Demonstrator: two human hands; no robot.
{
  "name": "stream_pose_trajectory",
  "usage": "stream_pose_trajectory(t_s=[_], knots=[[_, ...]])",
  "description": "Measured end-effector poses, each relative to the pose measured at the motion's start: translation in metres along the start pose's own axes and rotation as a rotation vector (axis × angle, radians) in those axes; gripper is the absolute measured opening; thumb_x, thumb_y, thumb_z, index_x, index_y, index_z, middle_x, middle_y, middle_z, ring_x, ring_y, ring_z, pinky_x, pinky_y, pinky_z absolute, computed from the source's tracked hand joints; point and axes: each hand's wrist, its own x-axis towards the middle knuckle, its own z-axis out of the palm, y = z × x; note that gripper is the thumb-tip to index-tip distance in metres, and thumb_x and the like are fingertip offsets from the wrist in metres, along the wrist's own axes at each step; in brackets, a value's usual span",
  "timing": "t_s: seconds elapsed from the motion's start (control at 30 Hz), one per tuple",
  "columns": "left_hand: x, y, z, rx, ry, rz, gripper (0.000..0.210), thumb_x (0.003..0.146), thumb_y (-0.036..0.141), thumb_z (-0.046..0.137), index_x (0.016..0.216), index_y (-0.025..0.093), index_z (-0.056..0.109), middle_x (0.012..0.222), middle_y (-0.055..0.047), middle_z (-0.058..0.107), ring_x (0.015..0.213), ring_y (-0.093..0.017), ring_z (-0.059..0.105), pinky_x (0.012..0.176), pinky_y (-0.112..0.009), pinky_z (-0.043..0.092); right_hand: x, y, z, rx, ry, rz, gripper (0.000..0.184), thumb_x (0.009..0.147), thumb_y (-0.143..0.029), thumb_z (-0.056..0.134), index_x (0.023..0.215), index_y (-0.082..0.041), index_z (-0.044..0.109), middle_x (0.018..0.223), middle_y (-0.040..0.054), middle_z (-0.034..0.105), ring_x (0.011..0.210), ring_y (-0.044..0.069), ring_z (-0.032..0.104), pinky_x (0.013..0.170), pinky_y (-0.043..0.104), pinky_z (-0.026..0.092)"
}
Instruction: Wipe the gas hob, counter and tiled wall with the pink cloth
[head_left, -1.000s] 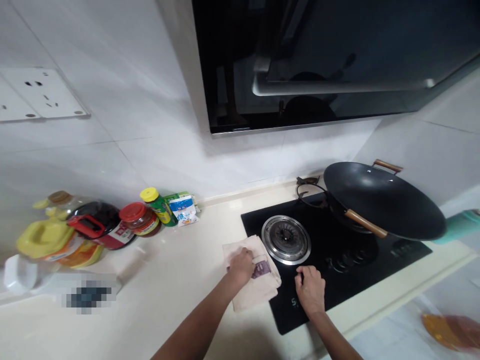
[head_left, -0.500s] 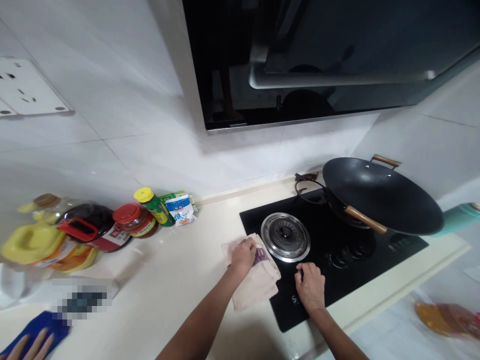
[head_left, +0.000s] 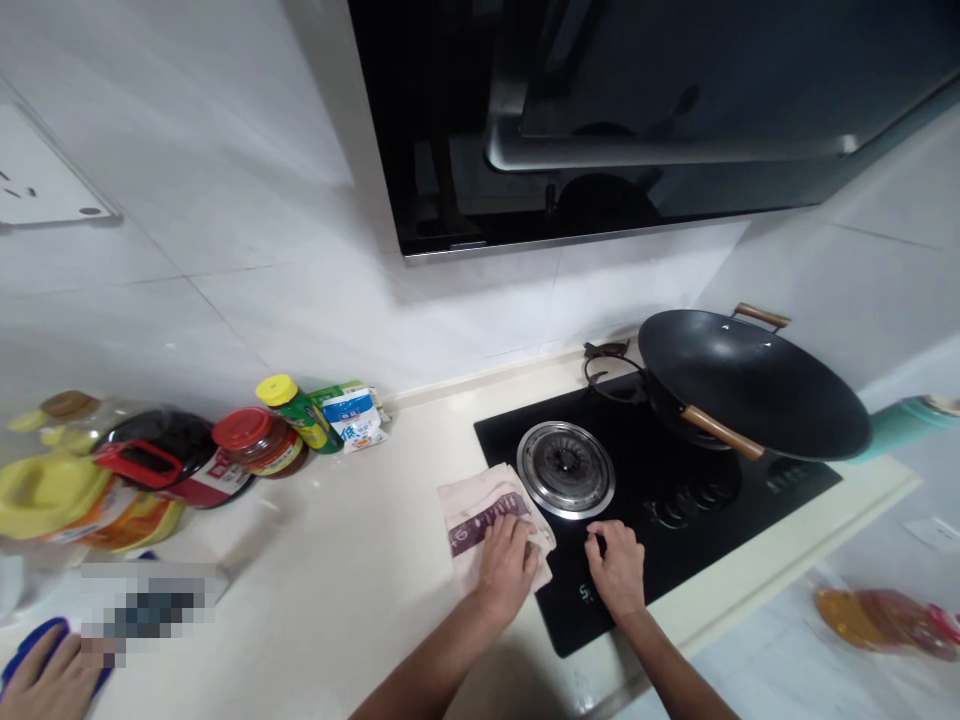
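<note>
My left hand [head_left: 508, 568] presses down on a folded pale cloth [head_left: 476, 498] with a purple printed band, its fingers bent over the fabric. The cloth lies across the counter's edge with the cooktop, beside the round metal burner [head_left: 566, 468]. To the right, my right hand [head_left: 618, 568] rests on the black glass cooktop [head_left: 574, 555] near the burner, fingers curled in and no object visible in them. A lit digit glows on the glass between the two hands.
A black wok [head_left: 750, 385] with wooden handles sits on the far burner. Jars and bottles, including a red-lidded jar [head_left: 259, 445], line the wall. Another person's hand [head_left: 56, 675] rests on a blue cloth at lower left. The range hood [head_left: 637, 190] hangs above.
My left hand has slid toward me over the cloth, uncovering more of the purple band. My right hand stays nearly in place. The other person's hand has moved further into view.
</note>
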Motion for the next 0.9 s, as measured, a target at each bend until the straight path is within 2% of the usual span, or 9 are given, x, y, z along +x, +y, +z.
stream_pose_trajectory(t_s=[0.13,0.2,0.33,0.43,0.53,0.67,0.77,0.83,0.9], knots=[[-0.024,-0.017,-0.006,0.044,0.060,0.005,0.022,0.096,0.015,0.048,0.105,0.022,0.068,0.115,-0.010,0.067,0.109,-0.030,0.058,0.096,-0.051,0.047,-0.008,-0.005,-0.006,0.223,0.017,0.000,0.027,0.100,-0.044,0.049,0.099,-0.023,0.066,0.103,0.0080,0.068,0.100,0.026,0.062,0.087,0.040,0.043],[-0.033,-0.032,-0.011,0.106,0.124,0.020,0.025,0.096,0.014,0.049,0.110,0.022,0.068,0.122,-0.011,0.066,0.115,-0.030,0.057,0.098,-0.051,0.047,-0.014,-0.017,-0.007,0.271,-0.032,-0.045,0.026,0.099,-0.046,0.053,0.103,-0.024,0.066,0.109,0.0087,0.067,0.107,0.027,0.062,0.093,0.041,0.045],[-0.046,-0.057,-0.011,0.258,0.179,0.057,0.036,0.095,0.017,0.055,0.128,0.023,0.066,0.138,-0.014,0.062,0.131,-0.032,0.053,0.105,-0.053,0.048,-0.019,-0.045,0.001,0.186,-0.166,-0.136,0.022,0.099,-0.044,0.058,0.110,-0.027,0.068,0.116,0.0074,0.066,0.110,0.026,0.061,0.092,0.040,0.048],[-0.054,-0.069,-0.003,0.354,0.159,0.080,0.040,0.095,0.022,0.059,0.134,0.026,0.066,0.145,-0.014,0.062,0.135,-0.034,0.054,0.108,-0.055,0.048,-0.012,-0.055,0.008,0.126,-0.204,-0.169,0.024,0.101,-0.042,0.053,0.100,-0.026,0.071,0.112,0.0072,0.068,0.104,0.026,0.062,0.088,0.040,0.048],[-0.059,-0.077,0.005,0.412,0.146,0.115,0.043,0.096,0.025,0.058,0.139,0.027,0.064,0.149,-0.014,0.062,0.137,-0.035,0.054,0.109,-0.057,0.047,0.002,-0.053,0.008,0.226,-0.241,-0.148,0.037,0.104,-0.046,0.045,0.089,-0.024,0.071,0.106,0.0088,0.069,0.101,0.026,0.063,0.088,0.040,0.049],[-0.061,-0.080,0.007,0.428,0.110,0.103,0.047,0.098,0.028,0.058,0.144,0.028,0.062,0.154,-0.013,0.059,0.141,-0.035,0.053,0.112,-0.058,0.045,0.016,-0.043,0.000,0.439,-0.321,0.038,0.048,0.100,-0.061,0.046,0.083,-0.023,0.070,0.087,0.0057,0.070,0.085,0.024,0.065,0.082,0.035,0.052],[-0.063,-0.079,0.005,0.421,0.082,0.103,0.048,0.098,0.029,0.059,0.146,0.028,0.060,0.156,-0.013,0.057,0.143,-0.035,0.052,0.115,-0.057,0.044,0.023,-0.032,-0.007,0.415,-0.433,0.093,0.050,0.094,-0.067,0.052,0.075,-0.024,0.068,0.077,0.0020,0.067,0.075,0.022,0.064,0.073,0.033,0.051],[-0.067,-0.080,0.003,0.414,0.073,0.123,0.052,0.098,0.029,0.059,0.149,0.027,0.057,0.159,-0.014,0.054,0.145,-0.034,0.051,0.117,-0.056,0.043,0.028,-0.027,-0.014,0.336,-0.418,0.059,0.049,0.095,-0.065,0.051,0.072,-0.024,0.066,0.078,0.0031,0.067,0.074,0.022,0.064,0.073,0.034,0.051],[-0.075,-0.084,0.000,0.404,0.086,0.138,0.056,0.097,0.029,0.058,0.153,0.027,0.053,0.162,-0.013,0.051,0.147,-0.033,0.049,0.119,-0.054,0.043,0.032,-0.030,-0.020,0.246,-0.315,-0.012,0.046,0.098,-0.059,0.048,0.077,-0.024,0.069,0.086,0.0067,0.069,0.081,0.025,0.065,0.079,0.038,0.052]])
